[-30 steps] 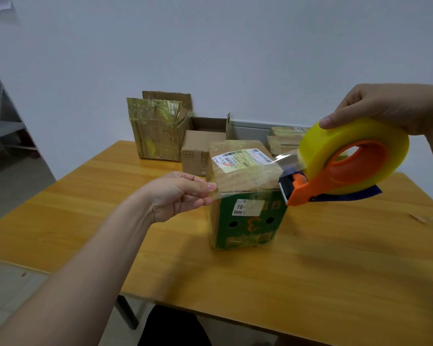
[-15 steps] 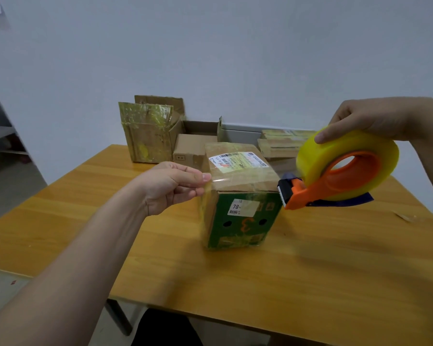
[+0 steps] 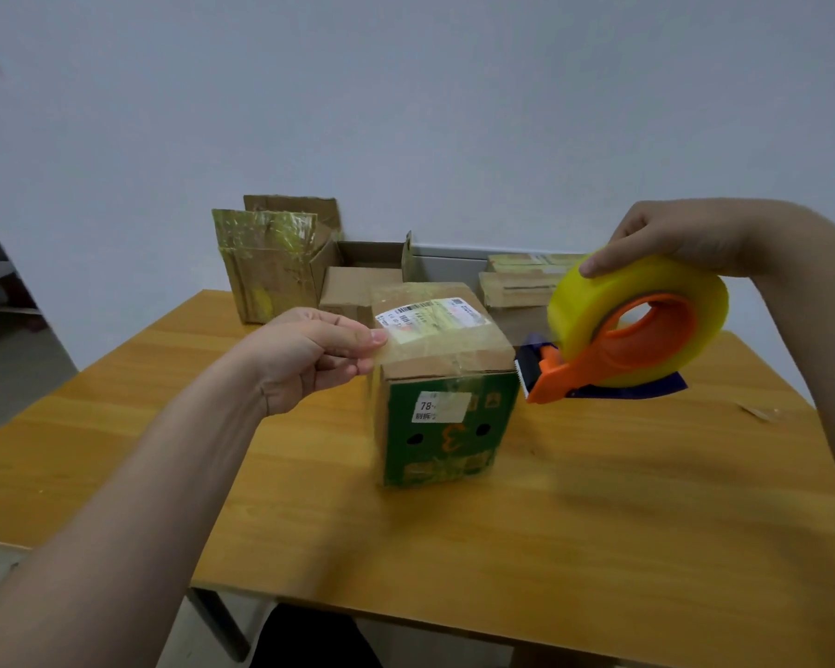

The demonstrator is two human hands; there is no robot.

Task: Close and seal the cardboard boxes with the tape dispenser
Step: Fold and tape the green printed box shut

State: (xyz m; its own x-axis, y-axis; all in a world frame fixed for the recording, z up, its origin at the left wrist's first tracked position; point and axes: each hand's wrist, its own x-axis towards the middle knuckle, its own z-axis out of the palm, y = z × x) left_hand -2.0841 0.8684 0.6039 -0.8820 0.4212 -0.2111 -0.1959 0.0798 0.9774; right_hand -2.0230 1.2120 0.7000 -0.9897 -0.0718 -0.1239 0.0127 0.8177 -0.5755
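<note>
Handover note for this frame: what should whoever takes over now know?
Left hand pinches the tape end at the green box's top left edge. Right hand grips the tape dispenser, blade beside the box's top right edge.
Done: flaps closed, a strip lies across the top.
Left: whether the strip is cut cannot be told; press its ends down. The open boxes at the table's rear are unsealed.

Closed green cardboard box (image 3: 447,417) upright on table, orange tape dispenser (image 3: 618,349) beside
</note>
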